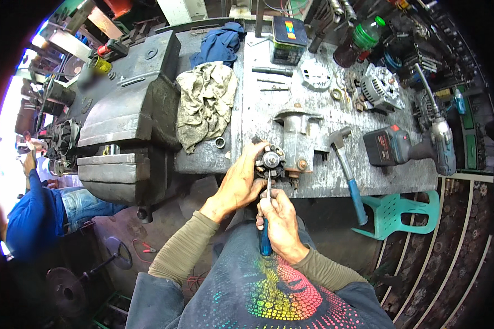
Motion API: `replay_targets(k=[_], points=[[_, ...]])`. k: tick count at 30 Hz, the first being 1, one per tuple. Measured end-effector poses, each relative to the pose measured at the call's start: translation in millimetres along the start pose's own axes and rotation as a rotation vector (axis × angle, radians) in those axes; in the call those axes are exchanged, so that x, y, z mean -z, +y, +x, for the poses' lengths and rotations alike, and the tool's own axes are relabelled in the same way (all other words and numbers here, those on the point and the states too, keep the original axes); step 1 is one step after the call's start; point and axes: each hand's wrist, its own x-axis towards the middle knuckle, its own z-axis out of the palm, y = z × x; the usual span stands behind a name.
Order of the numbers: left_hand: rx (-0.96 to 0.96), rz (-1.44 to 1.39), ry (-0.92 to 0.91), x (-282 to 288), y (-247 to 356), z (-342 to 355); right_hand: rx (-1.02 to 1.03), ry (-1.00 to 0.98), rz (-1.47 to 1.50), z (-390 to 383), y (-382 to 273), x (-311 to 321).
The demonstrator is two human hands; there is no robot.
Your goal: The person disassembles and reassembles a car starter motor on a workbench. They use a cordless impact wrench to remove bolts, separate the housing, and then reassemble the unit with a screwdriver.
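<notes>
At the front edge of the bench, my left hand (237, 180) is wrapped round a dark, round motor part (270, 159) with a shiny metal centre. My right hand (284, 222) grips a screwdriver (265, 241) by its blue handle. The narrow shaft points up at the near side of the round part, and its tip appears to touch it. Just beyond and to the right lies a grey cast-metal housing (298, 131) with a bolt. Fingers of my left hand hide part of the round piece's rim.
A large bench vise (121, 118) stands left, beside a stained rag (206, 101). Rightward lie a blue-handled hammer (346, 170) and a cordless power tool (442, 142). An alternator (380, 88), a bottle (359, 45) and a tin (288, 41) stand farther back. A person (38, 214) is at far left.
</notes>
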Motion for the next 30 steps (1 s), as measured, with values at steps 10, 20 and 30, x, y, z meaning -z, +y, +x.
replay_targets(k=[10,20,30], points=[[0.022,-0.074,-0.007,5.9,5.4,2.1,0.797,0.113,-0.951,15.2,-53.0,34.2],[-0.080,-0.116,0.165,-4.6,-0.8,-6.2,1.003,0.070,-1.111,37.2,-42.7,40.0],[0.006,-0.089,0.019,-5.1,-0.8,-9.2,1.106,-0.025,-1.114,46.8,-63.0,38.0]])
